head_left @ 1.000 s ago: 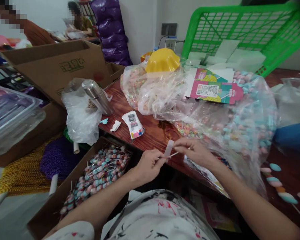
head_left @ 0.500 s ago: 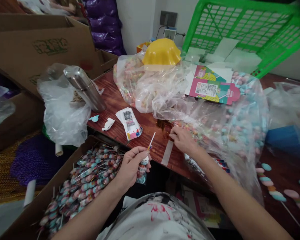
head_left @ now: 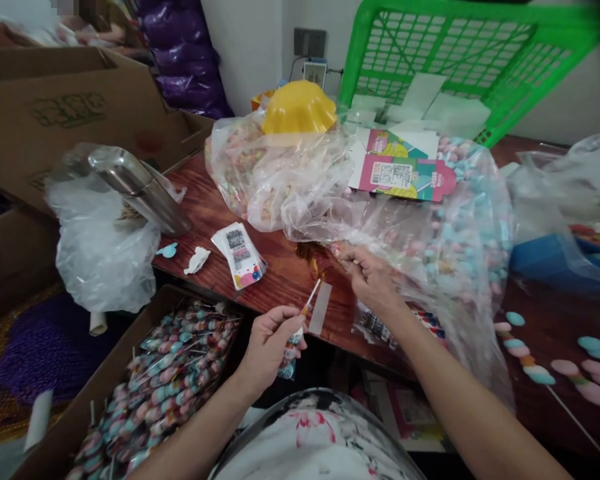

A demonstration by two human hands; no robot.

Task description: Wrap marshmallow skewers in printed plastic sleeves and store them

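Observation:
My left hand point(head_left: 275, 343) is closed around a wrapped marshmallow skewer point(head_left: 291, 350), whose white stick point(head_left: 313, 293) points up past my thumb. The clear wrapper is gathered at the stick, and the lower part hangs below my fingers. Over the table, my right hand point(head_left: 367, 273) has its thumb and fingertips pinched together beside the clear bag. What they hold, if anything, is too small to make out. Shiny gold twist ties point(head_left: 310, 252) lie just left of those fingertips. A strip of pale tape point(head_left: 321, 309) is stuck on the table between my hands.
A box point(head_left: 175, 295) of wrapped marshmallow skewers stands at lower left. On the table are printed cards point(head_left: 239, 257), a steel flask point(head_left: 140, 193), bags of marshmallows point(head_left: 460, 233), a yellow bowl point(head_left: 300, 107) and a green crate point(head_left: 347, 73). Loose skewers point(head_left: 523, 350) lie right.
The view has swung right, so the table's things sit further left. My right hand stays near the gold twist ties, its fingertips slightly raised. My left hand still holds the wrapped skewer.

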